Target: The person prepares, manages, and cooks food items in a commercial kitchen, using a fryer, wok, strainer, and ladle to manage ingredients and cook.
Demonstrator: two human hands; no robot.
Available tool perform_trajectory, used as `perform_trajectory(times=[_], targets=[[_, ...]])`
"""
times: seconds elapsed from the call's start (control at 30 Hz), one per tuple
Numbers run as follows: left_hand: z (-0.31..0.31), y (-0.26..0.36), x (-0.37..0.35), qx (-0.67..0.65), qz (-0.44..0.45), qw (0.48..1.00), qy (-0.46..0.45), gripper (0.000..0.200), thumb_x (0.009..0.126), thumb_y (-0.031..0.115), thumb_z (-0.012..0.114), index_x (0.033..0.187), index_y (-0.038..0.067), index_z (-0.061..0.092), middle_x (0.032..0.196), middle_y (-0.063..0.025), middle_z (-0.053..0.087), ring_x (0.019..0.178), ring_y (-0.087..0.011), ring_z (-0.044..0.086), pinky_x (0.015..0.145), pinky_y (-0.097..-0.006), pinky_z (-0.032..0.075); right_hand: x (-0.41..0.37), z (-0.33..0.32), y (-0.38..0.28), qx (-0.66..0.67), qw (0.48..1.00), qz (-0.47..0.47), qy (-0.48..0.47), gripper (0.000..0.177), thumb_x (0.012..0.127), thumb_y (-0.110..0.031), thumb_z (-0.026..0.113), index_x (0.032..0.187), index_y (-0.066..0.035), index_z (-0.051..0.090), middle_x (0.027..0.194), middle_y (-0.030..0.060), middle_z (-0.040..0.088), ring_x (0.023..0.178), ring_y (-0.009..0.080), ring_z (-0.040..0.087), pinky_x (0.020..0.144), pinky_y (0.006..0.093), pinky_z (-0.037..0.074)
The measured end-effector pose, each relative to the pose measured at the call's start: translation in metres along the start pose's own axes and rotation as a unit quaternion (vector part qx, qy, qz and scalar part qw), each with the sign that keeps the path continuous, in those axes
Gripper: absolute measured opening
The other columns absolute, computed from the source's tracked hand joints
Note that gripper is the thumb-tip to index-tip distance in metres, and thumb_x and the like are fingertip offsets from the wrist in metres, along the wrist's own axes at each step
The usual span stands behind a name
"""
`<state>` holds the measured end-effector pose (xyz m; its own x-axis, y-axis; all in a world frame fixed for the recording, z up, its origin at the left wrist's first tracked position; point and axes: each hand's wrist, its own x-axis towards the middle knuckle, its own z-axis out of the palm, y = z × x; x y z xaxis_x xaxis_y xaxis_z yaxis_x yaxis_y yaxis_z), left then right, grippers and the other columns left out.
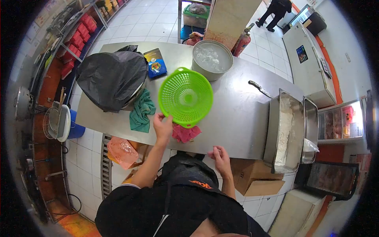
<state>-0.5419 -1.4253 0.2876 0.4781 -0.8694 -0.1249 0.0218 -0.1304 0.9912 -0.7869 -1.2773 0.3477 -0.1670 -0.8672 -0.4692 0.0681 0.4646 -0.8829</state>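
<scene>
A bright green plastic colander (199, 100) rests on the steel table, tilted so that its slotted inside faces me. My left hand (163, 127) is closed on its near left rim. A pink cloth (185, 134) lies just below the colander, by the table's front edge. Left of my left hand is a crumpled green cloth (142, 112). My right hand (221, 157) hangs at the front edge of the table, its fingers loosely bent and a little apart, with nothing visible in it. Behind the colander stands a metal pot (213, 59) holding cloudy liquid with pale pieces.
On the steel table (237, 114) are a black-bag-covered container (112, 77), a blue-and-gold pouch (156, 63), a knife (259, 88), and a deep tray (285, 134) with white powder. Cardboard boxes (252, 177) sit below. A person (276, 12) stands far back.
</scene>
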Motion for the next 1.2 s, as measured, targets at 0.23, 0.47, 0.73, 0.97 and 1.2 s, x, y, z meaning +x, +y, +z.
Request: perform_trajectory(times=[0.23,0.47,0.73,0.97,1.2], targets=[[0.041,0.03,-0.076,0.03,0.017,0.994,-0.101,0.028,0.076,0.012,0.072,0.091,-0.001,0.053,0.082,-0.0112,0.062,0.073,-0.0172,0.064,0.064,-0.0329,0.053,0.03,0.01,-0.024,0.189,0.98,0.05,0.023,0.032,0.099,-0.023,0.045,0.121,0.0,0.046,0.107,0.0129,0.062,0.086,0.0202,0.065,0.074,0.032,0.052],[0.108,0.057,-0.04,0.055,-0.029,0.957,-0.282,0.022,0.085,0.019,0.064,0.096,0.0,0.061,0.081,-0.0074,0.066,0.063,-0.0154,0.066,0.057,-0.0292,0.052,0.022,-0.052,-0.015,0.255,0.949,0.05,0.18,0.016,0.091,-0.014,0.051,0.104,-0.004,0.053,0.089,0.0081,0.064,0.071,0.0179,0.064,0.063,0.0307,0.052],[0.247,0.046,0.102,0.135,-0.135,0.976,-0.108,0.036,0.088,0.039,0.054,0.085,0.005,0.065,0.073,-0.005,0.069,0.065,-0.0171,0.065,0.07,-0.0319,0.05,0.042,-0.11,0.006,0.198,0.946,0.032,0.256,0.014,0.092,-0.014,0.049,0.099,-0.004,0.056,0.081,0.006,0.063,0.061,0.0135,0.061,0.053,0.0258,0.051],[0.258,0.041,0.117,0.126,-0.144,0.979,-0.072,0.032,0.082,0.034,0.059,0.079,0.004,0.066,0.078,-0.0079,0.07,0.076,-0.0221,0.066,0.073,-0.0348,0.05,0.061,-0.119,-0.004,0.185,0.941,0.022,0.282,0.01,0.092,-0.014,0.051,0.092,-0.006,0.056,0.073,0.0015,0.059,0.053,0.009,0.052,0.046,0.0227,0.042],[0.26,0.058,0.107,0.145,-0.118,0.982,-0.022,0.033,0.078,0.033,0.064,0.08,0.001,0.067,0.085,-0.0161,0.068,0.085,-0.0292,0.064,0.078,-0.0381,0.048,0.115,-0.126,-0.084,0.182,0.941,-0.105,0.265,0.014,0.092,-0.014,0.052,0.089,-0.002,0.058,0.073,0.0004,0.058,0.054,0.0063,0.051,0.043,0.0217,0.037]])
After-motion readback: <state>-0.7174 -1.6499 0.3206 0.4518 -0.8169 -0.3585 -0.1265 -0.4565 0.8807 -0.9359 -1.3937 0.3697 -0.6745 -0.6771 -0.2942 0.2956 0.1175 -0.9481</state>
